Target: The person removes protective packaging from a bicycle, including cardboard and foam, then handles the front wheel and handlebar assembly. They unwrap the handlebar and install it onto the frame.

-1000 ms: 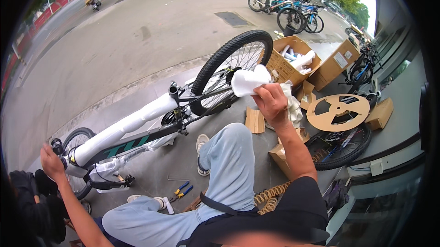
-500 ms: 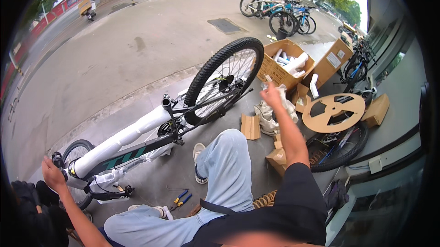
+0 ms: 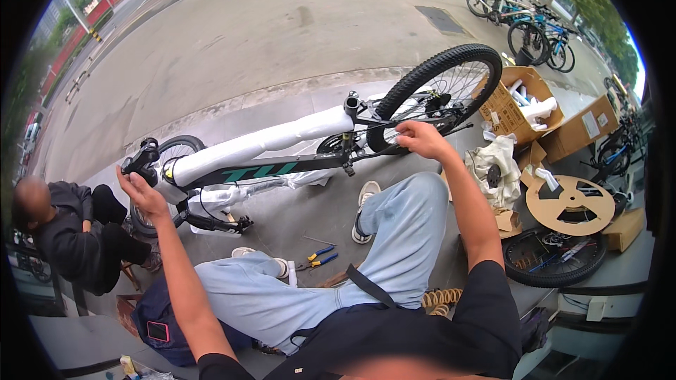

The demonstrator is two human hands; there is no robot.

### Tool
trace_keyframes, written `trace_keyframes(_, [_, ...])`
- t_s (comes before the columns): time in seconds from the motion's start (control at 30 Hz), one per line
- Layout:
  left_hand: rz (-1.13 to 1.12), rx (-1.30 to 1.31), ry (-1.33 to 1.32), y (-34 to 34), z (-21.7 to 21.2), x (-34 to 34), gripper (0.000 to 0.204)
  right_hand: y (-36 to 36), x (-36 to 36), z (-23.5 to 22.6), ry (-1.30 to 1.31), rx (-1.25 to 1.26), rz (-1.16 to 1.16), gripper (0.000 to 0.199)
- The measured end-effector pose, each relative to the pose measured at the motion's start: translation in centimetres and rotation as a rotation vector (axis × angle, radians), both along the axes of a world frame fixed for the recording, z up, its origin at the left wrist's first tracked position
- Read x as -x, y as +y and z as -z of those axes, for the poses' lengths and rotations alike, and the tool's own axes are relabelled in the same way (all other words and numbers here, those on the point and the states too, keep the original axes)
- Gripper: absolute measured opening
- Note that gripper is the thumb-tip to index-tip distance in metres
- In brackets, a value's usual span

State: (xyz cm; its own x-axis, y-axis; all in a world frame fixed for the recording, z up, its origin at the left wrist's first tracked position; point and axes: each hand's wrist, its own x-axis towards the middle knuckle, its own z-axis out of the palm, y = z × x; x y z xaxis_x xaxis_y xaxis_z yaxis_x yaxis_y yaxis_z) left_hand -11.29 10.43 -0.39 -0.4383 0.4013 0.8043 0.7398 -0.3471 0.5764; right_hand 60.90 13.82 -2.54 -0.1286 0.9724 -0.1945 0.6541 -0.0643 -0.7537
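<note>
A bicycle with its frame partly wrapped in white foam [image 3: 264,142] stands across in front of me, its rear wheel [image 3: 451,91] to the right. My left hand [image 3: 146,197] is at its front end, next to the black stem [image 3: 143,157], fingers stretched out. My right hand [image 3: 422,140] is closed in a pinch beside the rear part of the frame, close to the wheel. Something small and pale shows at its fingertips, too small to name. Pliers with blue and yellow handles [image 3: 322,256] and a thin hex key [image 3: 319,240] lie on the floor by my feet.
A cardboard box [image 3: 514,112] of white foam pieces stands at the right, near a round cardboard disc [image 3: 569,204] and a loose wheel [image 3: 556,267]. A person in dark clothes [image 3: 74,228] sits at the left. Parked bicycles [image 3: 524,21] stand farther back.
My right hand has come from beside the cardboard box to the rear of the bicycle frame. My view has turned left, bringing the seated person more into sight. The left hand stays by the stem.
</note>
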Motion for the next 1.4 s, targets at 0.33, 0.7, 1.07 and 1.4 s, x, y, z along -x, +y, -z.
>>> trace_keyframes(0.33, [0.003,0.536,-0.186,-3.9,10.7,1.5,0.051,3.9,18.9,2.1,0.464,0.659,-0.112,0.091])
trace_keyframes(0.7, [0.294,0.942,-0.790,-4.1,9.7,0.8,0.022,6.2,26.1,3.9,1.448,0.460,0.689,0.073])
trace_keyframes(1.07, [0.215,0.857,-0.680,-5.8,9.8,-5.8,0.019,7.1,22.3,3.6,1.485,0.519,0.920,0.058])
trace_keyframes(1.4, [0.443,0.893,-0.694,-6.2,9.4,-19.3,0.031,7.5,8.2,3.3,1.386,0.322,1.011,0.055])
